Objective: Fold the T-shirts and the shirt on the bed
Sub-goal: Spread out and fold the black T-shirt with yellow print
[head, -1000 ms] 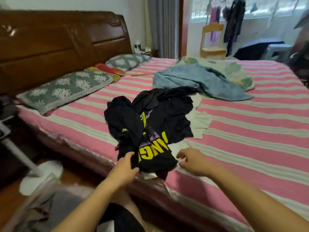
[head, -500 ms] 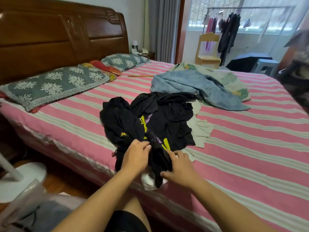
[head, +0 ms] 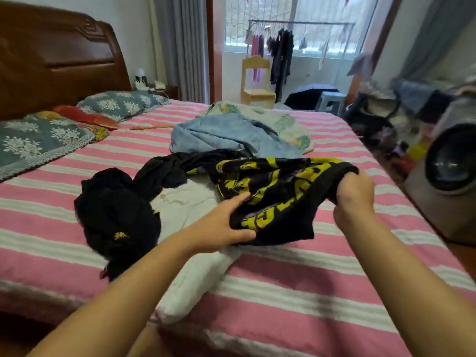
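2 hands, left hand [head: 223,225] and right hand [head: 353,194], grip a black printed T-shirt [head: 278,191] with curled fingers; best lifted clear of the pile, then spread flat on the bed [head: 296,284].

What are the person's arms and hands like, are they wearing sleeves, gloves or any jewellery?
Both arms are bare from the bottom edge of the picture to the fingertips: no sleeves show. The left hand and right hand wear no gloves, and no ring, watch or bracelet is visible on either wrist. The fingers look short-nailed, though the picture is slightly blurred.
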A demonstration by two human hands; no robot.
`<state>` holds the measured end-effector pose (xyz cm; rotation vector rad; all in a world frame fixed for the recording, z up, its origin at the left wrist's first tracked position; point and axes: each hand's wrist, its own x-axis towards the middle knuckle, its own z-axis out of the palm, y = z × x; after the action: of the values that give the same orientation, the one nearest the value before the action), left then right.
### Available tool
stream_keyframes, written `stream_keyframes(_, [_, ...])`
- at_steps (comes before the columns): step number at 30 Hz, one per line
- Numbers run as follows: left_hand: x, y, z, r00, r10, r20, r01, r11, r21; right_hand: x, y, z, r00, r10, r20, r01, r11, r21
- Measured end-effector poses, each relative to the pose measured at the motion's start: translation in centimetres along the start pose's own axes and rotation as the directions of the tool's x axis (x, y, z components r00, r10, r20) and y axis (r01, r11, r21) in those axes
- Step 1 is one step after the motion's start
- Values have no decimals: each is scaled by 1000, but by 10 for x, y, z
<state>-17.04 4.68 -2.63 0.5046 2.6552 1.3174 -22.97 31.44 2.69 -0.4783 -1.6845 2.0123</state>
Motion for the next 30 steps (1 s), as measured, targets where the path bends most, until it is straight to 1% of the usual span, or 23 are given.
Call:
stream_keyframes(2, [0, -9, 61, 999, 4, 38, -5, 999, 52, 16, 19, -66, 990, -64, -129, 34, 974, -224])
stream_keyframes(3, [0, -18, 91, 997, -19, 74, 14, 998, 66, 22, 38, -99, 989, -58, -135, 9, 940, -341])
stream_keyframes(4, [0, -27, 120, 991, -51, 123, 40, 995, 93, 26, 56, -129, 988, -21, -155, -50, 897, -438])
stream_keyframes(5, [1, -36, 147, 979, -103, 175, 76, 985, 156, 27, 74, -157, 981, 60, -183, -142, 868, -475])
stream_keyframes(7, [5, -52, 194, 951, -209, 228, 107, 914, 390, 23, 106, -201, 939, 249, -237, -339, 782, -523])
stream_keyframes(8, [8, -53, 211, 948, -236, 213, 102, 861, 498, 17, 119, -218, 920, 312, -237, -392, 730, -560])
stream_keyframes(9, [12, -51, 222, 958, -233, 170, 103, 826, 555, 9, 126, -229, 910, 342, -236, -413, 693, -591])
stream_keyframes(10, [18, -46, 231, 972, -207, 114, 108, 817, 566, 2, 132, -236, 905, 355, -234, -421, 678, -602])
stream_keyframes(12, [32, -34, 241, 990, -132, 57, 86, 859, 504, -4, 126, -237, 914, 352, -201, -401, 720, -567])
stream_keyframes(14, [45, -18, 248, 996, -52, 70, 13, 883, 468, 2, 102, -227, 949, 286, -137, -311, 758, -574])
stream_keyframes(16, [55, -3, 255, 998, -39, 57, 9, 892, 451, 2, 67, -212, 973, 228, -14, -200, 819, -539])
stream_keyframes(18, [67, 8, 260, 996, -79, -46, 91, 917, 389, -6, 23, -197, 981, 160, 114, -100, 904, -415])
stream_keyframes(19, [73, 11, 258, 987, -108, -120, 142, 932, 333, -10, 2, -191, 978, 131, 164, -74, 946, -314])
stream_keyframes(20, [77, 16, 252, 974, -107, -198, 161, 947, 279, -14, -20, -185, 970, 111, 216, -69, 979, -193])
stream_keyframes(21, [81, 19, 243, 962, -62, -266, 124, 967, 221, -17, -41, -180, 964, 85, 250, -66, 994, -84])
stream_keyframes(22, [82, 23, 232, 939, 17, -344, 39, 987, 155, -19, -60, -177, 960, 54, 275, -57, 998, 1])
stream_keyframes(23, [81, 32, 215, 893, 63, -446, -34, 997, 73, -15, -77, -175, 958, 4, 287, -18, 999, 44])
stream_keyframes(24, [79, 43, 196, 849, 43, -526, -66, 997, -26, -7, -92, -173, 964, -37, 264, 21, 998, 60])
stream_keyframes(25, [75, 58, 176, 808, -11, -589, -81, 988, -129, 4, -103, -171, 972, -70, 223, 55, 996, 71])
stream_keyframes(26, [72, 71, 150, 777, -58, -627, -110, 968, -226, 18, -113, -169, 980, -87, 179, 70, 993, 95])
stream_keyframes(27, [69, 84, 123, 752, -79, -654, -146, 949, -281, 31, -121, -167, 985, -99, 139, 84, 990, 111])
stream_keyframes(28, [69, 92, 94, 734, -67, -676, -174, 943, -282, 42, -128, -163, 990, -96, 104, 84, 990, 112])
stream_keyframes(30, [77, 104, 33, 706, -9, -709, -185, 963, -197, 64, -134, -154, 995, -68, 78, 62, 995, 78])
